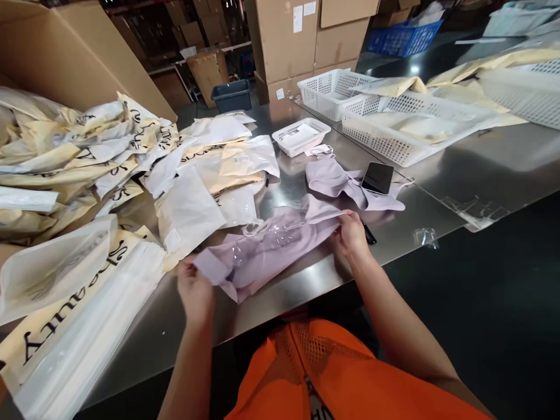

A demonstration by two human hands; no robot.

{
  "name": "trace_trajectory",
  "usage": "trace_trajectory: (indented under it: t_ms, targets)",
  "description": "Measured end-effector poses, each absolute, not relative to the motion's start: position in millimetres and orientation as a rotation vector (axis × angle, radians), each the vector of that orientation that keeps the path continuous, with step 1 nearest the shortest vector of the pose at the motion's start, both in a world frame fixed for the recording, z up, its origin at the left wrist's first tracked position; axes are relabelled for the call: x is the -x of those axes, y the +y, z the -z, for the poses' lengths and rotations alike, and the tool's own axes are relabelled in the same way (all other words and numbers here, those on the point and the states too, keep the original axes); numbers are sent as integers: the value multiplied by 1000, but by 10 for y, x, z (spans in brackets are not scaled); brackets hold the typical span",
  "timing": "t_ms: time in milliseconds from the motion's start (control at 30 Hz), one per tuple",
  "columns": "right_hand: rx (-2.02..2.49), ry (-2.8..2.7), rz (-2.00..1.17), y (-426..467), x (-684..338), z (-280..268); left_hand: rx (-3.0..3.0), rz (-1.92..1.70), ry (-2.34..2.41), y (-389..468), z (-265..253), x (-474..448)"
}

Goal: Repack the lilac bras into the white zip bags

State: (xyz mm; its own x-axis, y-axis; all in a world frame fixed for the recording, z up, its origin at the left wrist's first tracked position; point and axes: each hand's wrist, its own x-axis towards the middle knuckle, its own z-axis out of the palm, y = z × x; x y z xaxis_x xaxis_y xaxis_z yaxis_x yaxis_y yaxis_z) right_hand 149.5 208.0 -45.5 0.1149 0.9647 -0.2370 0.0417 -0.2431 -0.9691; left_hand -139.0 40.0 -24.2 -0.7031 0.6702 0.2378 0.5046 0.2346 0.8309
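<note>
Lilac fabric garment in clear plastic film (271, 245) lies across the steel surface (437, 216) near its front edge; your left hand (195, 291) and right hand (350, 236) each pinch one end. One more lilac garment (336, 181) lies behind, under one black phone (377, 178). Bare steel lies rightward.

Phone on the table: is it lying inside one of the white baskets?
No, the phone lies on lilac cloth on the bare steel table, outside the small basket behind it.
</note>
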Motion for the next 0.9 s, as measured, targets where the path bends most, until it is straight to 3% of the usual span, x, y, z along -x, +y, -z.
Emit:
trace_trajectory:
  t_ms: [133, 233, 300, 400, 467, 600, 700, 833, 900]
  targets:
    - [1602, -991, -1162, 1952, -1586, 665, -728, -1555, 2340, -22, 313, 1641]
    - [1569, -1373, -726, 1760, -1490, 648, -661, -1541, 2374, -212, 368, 1537]
    - [1475, -1687, -354, 1631, -1409, 549, -870, -1479, 2449, -230, 376, 1372]
    - [1275, -2143, -151, 1508, -1314, 392, -1620, -1270, 2454, -83, 355, 1103]
    - [1154, -2403, -170, 1479, -1283, 338, -1963, -1081, 2364, 78, 354, 968]
    - [982, -2537, -309, 1433, -1361, 265, -1976, -839, 2360, 342, 420, 901]
    - [830, -2345, -565, 1352, -1577, 88, -1883, -938, 2394, 426, 462, 1034]
    - [657, -1810, -1189, 1279, -1943, -266, -1646, -1127, 2548, 423, 400, 1232]
    - [570, -1615, -1221, 1258, -2045, -413, -1576, -1199, 2623, 371, 319, 1221]
